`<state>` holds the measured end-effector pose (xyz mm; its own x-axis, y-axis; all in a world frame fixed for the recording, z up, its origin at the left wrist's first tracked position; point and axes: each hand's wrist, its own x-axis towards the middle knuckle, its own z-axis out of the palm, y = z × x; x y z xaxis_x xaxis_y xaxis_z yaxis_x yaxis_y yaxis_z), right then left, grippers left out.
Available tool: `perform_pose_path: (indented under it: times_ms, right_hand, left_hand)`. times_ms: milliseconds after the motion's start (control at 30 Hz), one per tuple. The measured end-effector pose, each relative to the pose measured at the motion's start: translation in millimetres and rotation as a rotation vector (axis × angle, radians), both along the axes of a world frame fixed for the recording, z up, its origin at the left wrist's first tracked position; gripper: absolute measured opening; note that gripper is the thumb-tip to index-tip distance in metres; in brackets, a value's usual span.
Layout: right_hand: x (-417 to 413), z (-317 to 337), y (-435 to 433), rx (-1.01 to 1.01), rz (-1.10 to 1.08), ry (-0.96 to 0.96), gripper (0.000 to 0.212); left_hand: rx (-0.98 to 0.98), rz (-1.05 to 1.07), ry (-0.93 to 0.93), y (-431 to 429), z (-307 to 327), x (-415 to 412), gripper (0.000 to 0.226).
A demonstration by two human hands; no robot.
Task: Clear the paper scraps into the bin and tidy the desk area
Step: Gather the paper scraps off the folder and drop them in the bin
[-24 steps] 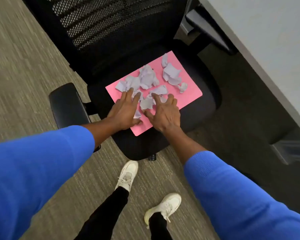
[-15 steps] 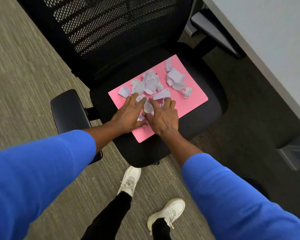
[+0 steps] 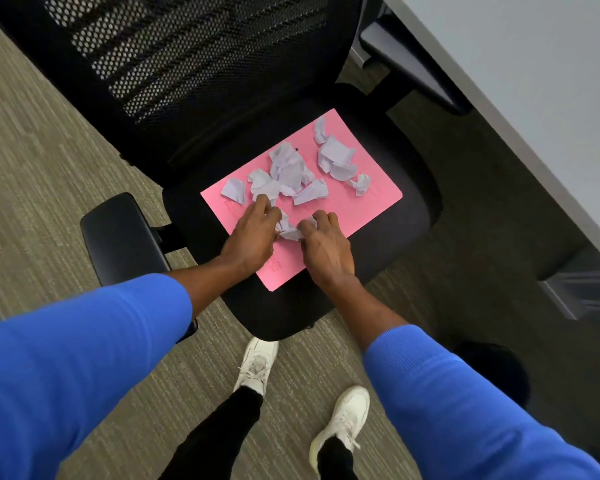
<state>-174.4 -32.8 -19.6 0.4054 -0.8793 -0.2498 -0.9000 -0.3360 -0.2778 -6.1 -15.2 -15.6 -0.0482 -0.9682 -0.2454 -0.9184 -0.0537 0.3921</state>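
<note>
My left hand (image 3: 253, 233) and right hand (image 3: 326, 245) pinch crumpled scraps (image 3: 288, 228) between them. They rest on a pink sheet (image 3: 378, 199) on the chair (image 3: 416, 216).

I see a black chair (image 3: 291, 306) with a mesh back (image 3: 187, 53) and a black armrest (image 3: 118, 237) on its left side. It stands on a striped grey carpet (image 3: 42, 168). Two white shoes (image 3: 257, 365) stand on the carpet by the seat's front edge.
</note>
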Motion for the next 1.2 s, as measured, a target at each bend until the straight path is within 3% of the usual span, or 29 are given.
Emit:
perform_pose_path:
  times_ms: [133,333,567,733,933,1200]
  right_hand:
    - [-12,-5,2,-0.014,-0.093,-0.109,0.026]
    - [-30,-4,2,-0.065,-0.369,-0.442,0.022]
    - [-59,-2,2,0.01,-0.642,-0.675,0.013]
    - [-85,5,7,0.038,-0.809,-0.733,0.015]
    - [-157,13,38,0.029,-0.962,-0.771,0.012]
    - [-290,-14,108,-0.016,-1.165,-0.69,0.011]
  left_hand:
    - [-0.033,-0.007,-0.016,2,0,-4,0.025]
    - [-0.111,0.086,0.009,9,2,-14,0.021]
    - [-0.204,0.392,0.094,18,10,-44,0.017]
    - [-0.312,0.586,0.204,29,24,-82,0.014]
    - [-0.321,0.469,0.336,42,37,-163,0.008]
    - [-0.024,0.263,0.439,60,7,-300,0.009]
